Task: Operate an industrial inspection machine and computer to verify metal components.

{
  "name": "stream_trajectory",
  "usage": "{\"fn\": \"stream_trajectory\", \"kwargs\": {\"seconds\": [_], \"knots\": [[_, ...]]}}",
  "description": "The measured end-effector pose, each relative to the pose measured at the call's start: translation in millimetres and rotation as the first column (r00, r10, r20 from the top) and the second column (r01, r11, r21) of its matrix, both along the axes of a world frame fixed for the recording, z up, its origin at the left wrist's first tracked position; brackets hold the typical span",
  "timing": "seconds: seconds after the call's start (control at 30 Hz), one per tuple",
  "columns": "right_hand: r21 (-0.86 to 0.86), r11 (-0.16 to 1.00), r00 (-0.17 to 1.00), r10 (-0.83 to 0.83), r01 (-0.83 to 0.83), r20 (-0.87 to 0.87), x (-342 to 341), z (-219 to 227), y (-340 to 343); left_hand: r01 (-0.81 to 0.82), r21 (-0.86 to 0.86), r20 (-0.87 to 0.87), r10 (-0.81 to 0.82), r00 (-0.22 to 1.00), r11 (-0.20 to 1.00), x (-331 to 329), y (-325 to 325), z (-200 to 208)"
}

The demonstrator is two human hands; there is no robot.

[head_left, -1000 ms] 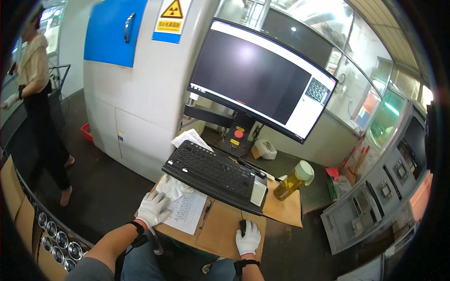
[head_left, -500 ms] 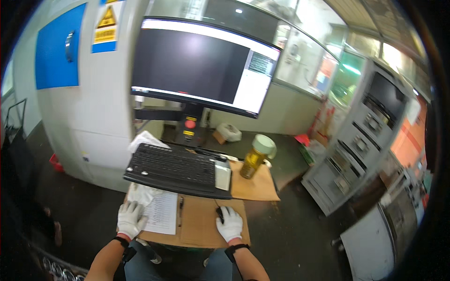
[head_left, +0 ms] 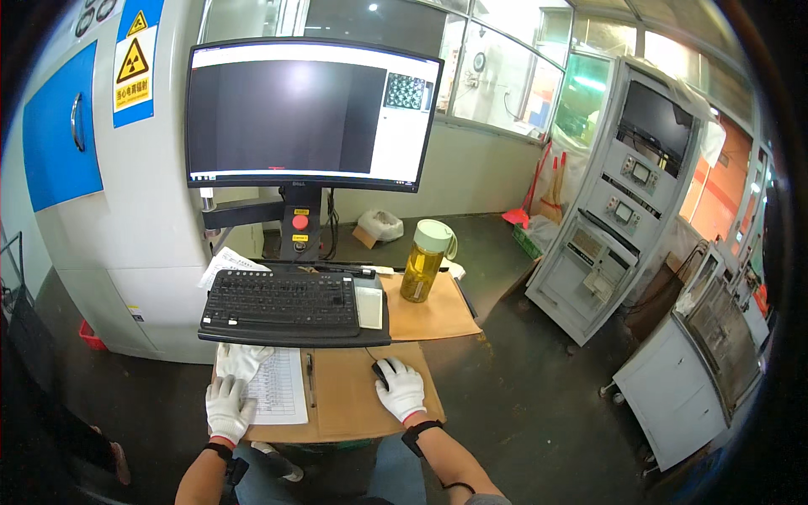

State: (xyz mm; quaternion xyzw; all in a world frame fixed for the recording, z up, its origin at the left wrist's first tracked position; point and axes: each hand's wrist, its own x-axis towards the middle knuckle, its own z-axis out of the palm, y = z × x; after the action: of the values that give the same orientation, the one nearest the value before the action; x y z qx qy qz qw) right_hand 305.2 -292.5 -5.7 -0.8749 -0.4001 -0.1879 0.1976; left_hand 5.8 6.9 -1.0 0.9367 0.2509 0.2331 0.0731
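A white work glove covers my right hand (head_left: 401, 392), which is wrapped over a black computer mouse (head_left: 383, 370) on the brown cardboard (head_left: 345, 414). My left hand (head_left: 227, 408), gloved as well, lies flat at the left edge of the board, fingers spread and holding nothing. Beside it are a printed sheet of paper (head_left: 283, 391) and a crumpled white cloth or spare glove (head_left: 241, 360). A dark pen (head_left: 310, 379) rests along the sheet's right side. Above the board sits a black keyboard (head_left: 282, 303), with a large monitor (head_left: 286, 118) behind it.
A yellow-tinted bottle (head_left: 421, 268) with a pale green lid stands right of the keyboard. A red button (head_left: 300, 222) is on the monitor's post. At left is a tall white cabinet (head_left: 160, 295); at right, a grey equipment rack (head_left: 602, 219) and a wheeled white cabinet (head_left: 673, 391).
My view has turned slightly, shifting the monitor and desk leftward. A small picture of round shapes on the screen looks sharper. Both hands keep their places, the right still on the mouse.
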Motion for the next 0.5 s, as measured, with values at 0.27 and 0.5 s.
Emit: {"fn": "stream_trajectory", "kwargs": {"seconds": [0.27,0.5], "knots": [[0.025,0.999,1.0,0.023,-0.023,0.02,3.9,-0.4,-1.4,-0.004,0.007,-0.017,0.004,1.0,1.0,2.0,1.9,-4.5],[0.026,1.0,0.999,0.013,-0.014,0.043,5.1,-0.3,-2.0,0.033,0.085,0.103,-0.041,0.994,0.996,7.0,5.0,-7.4]]}}
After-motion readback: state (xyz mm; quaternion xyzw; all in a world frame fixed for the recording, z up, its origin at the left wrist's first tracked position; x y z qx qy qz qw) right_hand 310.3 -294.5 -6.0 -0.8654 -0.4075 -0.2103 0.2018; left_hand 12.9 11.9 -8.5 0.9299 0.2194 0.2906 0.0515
